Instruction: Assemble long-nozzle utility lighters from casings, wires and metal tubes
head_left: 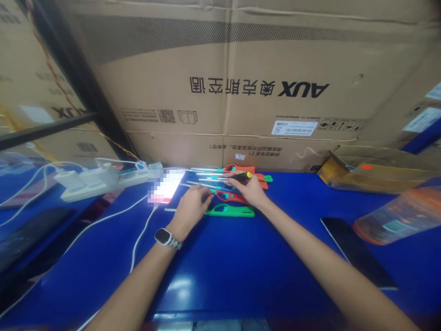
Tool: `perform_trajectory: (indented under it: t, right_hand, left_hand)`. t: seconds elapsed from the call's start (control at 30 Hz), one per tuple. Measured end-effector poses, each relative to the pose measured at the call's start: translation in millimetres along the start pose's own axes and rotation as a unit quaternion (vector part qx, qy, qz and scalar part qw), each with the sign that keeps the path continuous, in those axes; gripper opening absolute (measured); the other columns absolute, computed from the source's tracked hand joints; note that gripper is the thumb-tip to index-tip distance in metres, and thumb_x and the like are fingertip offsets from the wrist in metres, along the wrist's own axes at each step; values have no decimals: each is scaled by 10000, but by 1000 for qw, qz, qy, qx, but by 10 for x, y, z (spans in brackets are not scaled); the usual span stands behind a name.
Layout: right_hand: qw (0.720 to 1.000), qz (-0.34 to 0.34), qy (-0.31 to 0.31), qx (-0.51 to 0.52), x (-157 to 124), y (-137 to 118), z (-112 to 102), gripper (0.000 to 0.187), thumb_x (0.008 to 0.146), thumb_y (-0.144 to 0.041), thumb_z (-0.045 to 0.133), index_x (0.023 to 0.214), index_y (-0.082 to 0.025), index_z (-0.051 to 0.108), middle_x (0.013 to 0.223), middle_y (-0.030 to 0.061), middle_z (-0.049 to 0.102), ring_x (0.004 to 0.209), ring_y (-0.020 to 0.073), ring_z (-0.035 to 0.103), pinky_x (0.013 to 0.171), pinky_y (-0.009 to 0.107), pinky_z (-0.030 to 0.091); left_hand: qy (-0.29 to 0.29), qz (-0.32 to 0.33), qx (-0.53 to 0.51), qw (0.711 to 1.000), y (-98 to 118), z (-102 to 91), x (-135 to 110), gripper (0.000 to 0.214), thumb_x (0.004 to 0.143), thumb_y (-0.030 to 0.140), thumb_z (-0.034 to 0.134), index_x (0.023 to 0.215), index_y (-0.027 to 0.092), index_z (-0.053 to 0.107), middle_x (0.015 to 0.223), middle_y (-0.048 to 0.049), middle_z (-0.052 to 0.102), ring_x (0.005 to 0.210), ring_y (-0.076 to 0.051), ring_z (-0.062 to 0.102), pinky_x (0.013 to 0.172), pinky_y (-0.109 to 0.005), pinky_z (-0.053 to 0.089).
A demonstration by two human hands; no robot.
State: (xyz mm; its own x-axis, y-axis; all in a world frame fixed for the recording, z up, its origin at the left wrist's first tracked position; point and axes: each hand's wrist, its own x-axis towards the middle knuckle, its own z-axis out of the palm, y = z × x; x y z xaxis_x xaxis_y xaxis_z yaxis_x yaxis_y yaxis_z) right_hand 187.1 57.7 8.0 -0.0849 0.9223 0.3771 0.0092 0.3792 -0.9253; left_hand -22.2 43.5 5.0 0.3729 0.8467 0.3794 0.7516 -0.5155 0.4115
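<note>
Several long-nosed gas lighters with red and green handles lie side by side on the blue table (220, 266), metal tubes pointing left. My left hand (193, 204), a watch on its wrist, has its fingers closed at the neck of a red lighter (234, 197). In my right hand (251, 189) is a screwdriver (241, 176) with a black and yellow handle, its shaft angled left over the lighters. Nearest to me lies a green lighter (234, 211), its tube passing by my left hand. Another red lighter (241, 169) rests at the back. The screwdriver's tip is hard to make out.
A lit phone (168, 186) with a white cable lies left of the lighters, near a white power strip (106, 179) full of plugs. To the right are a dark flat device (358, 253), a clear jar (396, 220) and an open carton (372, 168). A large cardboard box (220, 59) stands behind.
</note>
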Motion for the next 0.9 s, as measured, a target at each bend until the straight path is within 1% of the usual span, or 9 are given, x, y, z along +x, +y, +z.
perform_trajectory:
  t: [0.1,0.17,0.27,0.4,0.5,0.6,0.67,0.8,0.9]
  right_hand:
    - [997,33,23,59,-134,-122,-60,321,703,-467,807,892,-221,723,956,51,766,822,223,732,891,440,587]
    - [995,50,38,83,-216,-173,-101,331,691,-463,819,885,-217,712,977,56,768,814,221,736,885,445,596]
    - [994,52,52,78,-258,-180,-136,346,689,-468,818,886,-208,702,1007,68,765,833,222,738,895,449,595]
    - [997,34,43,52,-118,-96,-85,367,677,-505,806,865,-209,697,974,71,766,823,228,740,883,446,599]
    - [998,44,25,41,45,-18,1,367,659,-502,812,839,-207,690,937,65,771,797,229,739,862,441,606]
    - [997,65,18,29,152,46,68,349,653,-475,818,819,-200,680,847,55,764,765,228,735,836,443,612]
    - [997,69,18,24,175,65,84,340,671,-467,809,826,-195,677,849,62,760,775,228,734,841,444,609]
    - [997,60,18,39,133,6,54,352,692,-490,795,864,-204,685,960,87,766,837,235,734,880,449,594]
    - [995,69,24,63,49,-103,6,350,692,-488,802,874,-208,698,985,83,766,854,238,735,893,458,590]
  left_hand:
    - [22,-5,-30,999,42,-1,5,127,908,282,614,922,186,696,903,-50,652,838,-203,611,752,-322,494]
    - [37,-4,-51,998,70,1,9,137,903,295,625,950,182,688,920,-47,649,833,-195,607,753,-317,495]
    - [45,1,-56,997,77,6,18,127,900,287,624,944,184,684,913,-43,649,832,-195,607,743,-318,492]
    - [37,-7,-41,998,5,4,30,119,900,241,592,929,181,691,903,-52,653,821,-203,609,737,-330,492]
    - [32,-11,-32,999,-58,0,33,130,892,201,572,930,177,694,915,-62,663,834,-211,615,763,-345,496]
    - [29,-17,-21,999,-92,1,27,119,881,186,580,910,180,696,910,-65,671,862,-229,619,781,-360,495]
    - [30,-17,-18,999,-102,1,22,124,882,178,580,918,182,698,910,-65,672,880,-235,619,792,-366,494]
    - [31,-8,-28,999,-108,-17,22,133,889,164,572,924,176,699,917,-65,666,882,-226,616,807,-368,495]
    - [42,-19,-50,998,-73,-31,23,115,890,206,603,949,179,699,911,-55,652,834,-204,621,751,-338,505]
